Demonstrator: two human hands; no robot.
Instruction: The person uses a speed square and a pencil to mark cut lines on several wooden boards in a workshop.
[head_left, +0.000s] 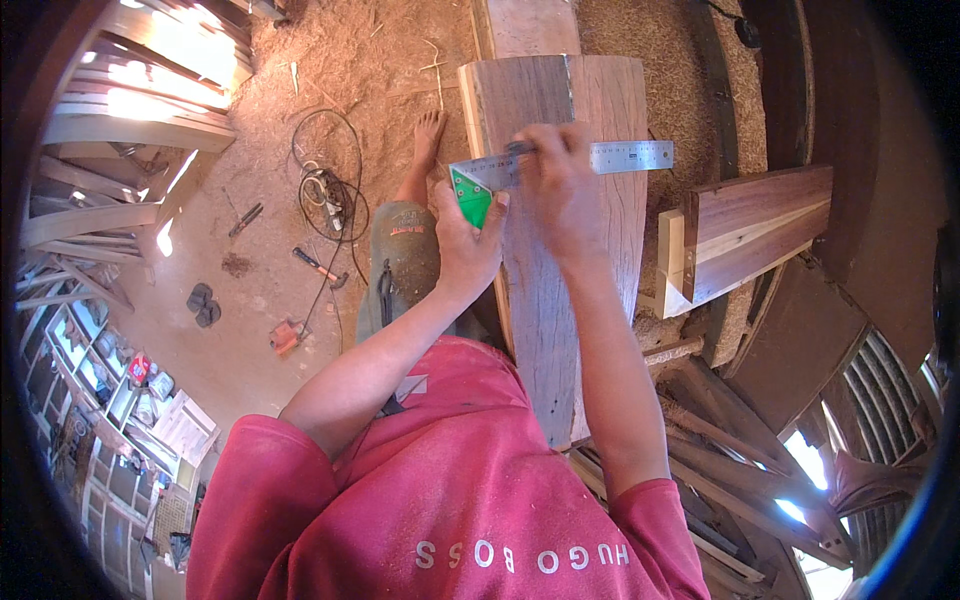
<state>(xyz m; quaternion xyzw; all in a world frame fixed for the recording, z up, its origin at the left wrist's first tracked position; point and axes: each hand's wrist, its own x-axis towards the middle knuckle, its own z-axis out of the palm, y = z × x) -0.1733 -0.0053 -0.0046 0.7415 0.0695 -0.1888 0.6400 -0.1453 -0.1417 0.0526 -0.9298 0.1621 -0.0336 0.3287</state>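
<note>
The left hand (470,250) grips the green triangular stock (471,198) of a metal-bladed square; its fingers are closed, with the thumb along the stock's right side. The stock is located at the left edge of a long, wide brown wooden board (540,290). The silver graduated steel blade (632,156) crosses the board's face and projects past its right edge. The right hand (562,185) is above the blade, fingers curled closed around a small dark object (521,147); motion blur prevents identification. Right of the board is a two-tone wooden plank (760,232). A hammer (318,264) lies on the sawdust-covered floor (210,250), left.
</note>
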